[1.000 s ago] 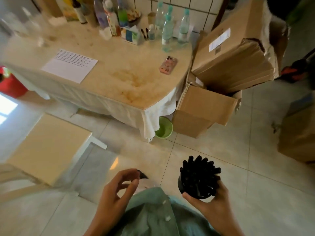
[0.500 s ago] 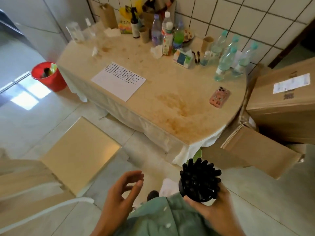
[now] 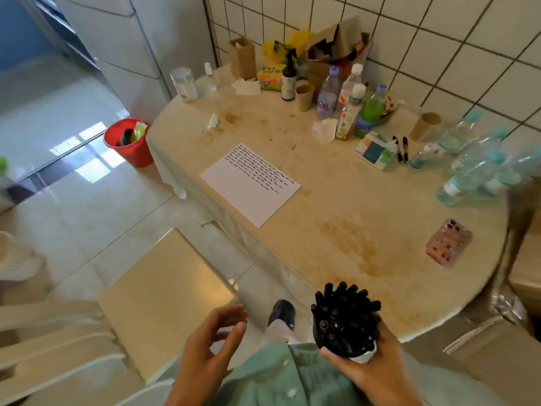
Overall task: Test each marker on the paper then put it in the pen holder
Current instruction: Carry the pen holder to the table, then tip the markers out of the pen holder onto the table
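My right hand [image 3: 371, 367] grips a pen holder [image 3: 345, 344] packed with several black markers [image 3: 344, 312], held at the near edge of the round table [image 3: 351, 230]. My left hand [image 3: 210, 344] floats empty beside it, fingers spread, over the floor. A white sheet of paper [image 3: 254, 194] lies on the table's left side, its upper half covered in rows of black squiggles. Two black markers [image 3: 401, 149] lie further back next to a small colourful box [image 3: 374, 150].
A pink phone [image 3: 448, 243] lies on the table's right side. Bottles [image 3: 351, 109], paper cups and clutter crowd the back by the tiled wall; clear bottles [image 3: 474, 165] stand at right. A red bin [image 3: 128, 142] and a stool [image 3: 164, 297] are on the floor at left.
The view has swung left and closer to the table, bringing the paper toward the middle. Both hands keep their pose, the right one still holding the pen holder.
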